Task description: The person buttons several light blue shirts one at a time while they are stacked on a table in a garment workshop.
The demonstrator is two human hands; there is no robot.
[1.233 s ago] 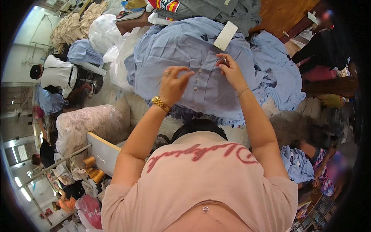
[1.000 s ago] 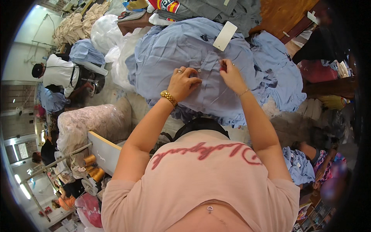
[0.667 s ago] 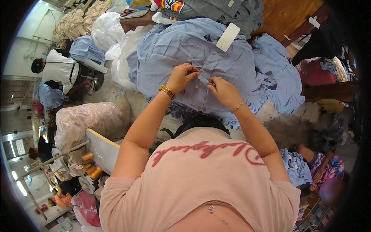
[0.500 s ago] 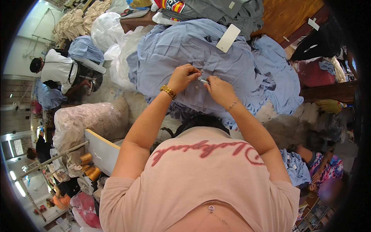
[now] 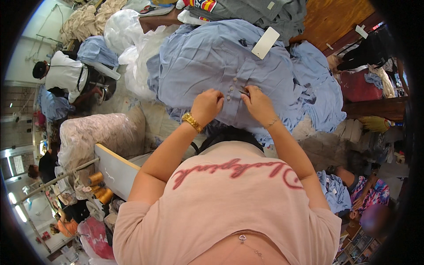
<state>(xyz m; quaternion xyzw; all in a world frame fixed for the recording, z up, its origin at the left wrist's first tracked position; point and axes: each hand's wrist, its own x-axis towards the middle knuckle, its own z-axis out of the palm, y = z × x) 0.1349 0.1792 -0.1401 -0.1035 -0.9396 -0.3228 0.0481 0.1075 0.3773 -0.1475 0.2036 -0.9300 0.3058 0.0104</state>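
A light-blue shirt (image 5: 198, 62) with a row of small pale buttons (image 5: 230, 88) lies on top of a heap of the same blue cloth. My left hand (image 5: 206, 106), wearing a gold watch, is closed with its fingers curled on the shirt, left of the buttons. To the right of them, my right hand (image 5: 258, 105) grips small metal thread snips (image 5: 243, 92); the tip points at the button row, and most of the tool is hidden by the fingers. A blank white tag (image 5: 265, 43) rests on the upper right of the shirt.
Clear plastic bags (image 5: 137, 57) border the heap on the left; grey folded garments (image 5: 265, 17) lie beyond it. A wrapped bale (image 5: 99, 132), a board (image 5: 117, 170) and thread cones (image 5: 102, 193) stand at my left. A person in white (image 5: 66, 77) works far left; another sits lower right.
My left hand has drawn back toward me and away from the buttons, its fingers curling in. My right hand, with the snips, has shifted slightly right. More buttons show between the hands.
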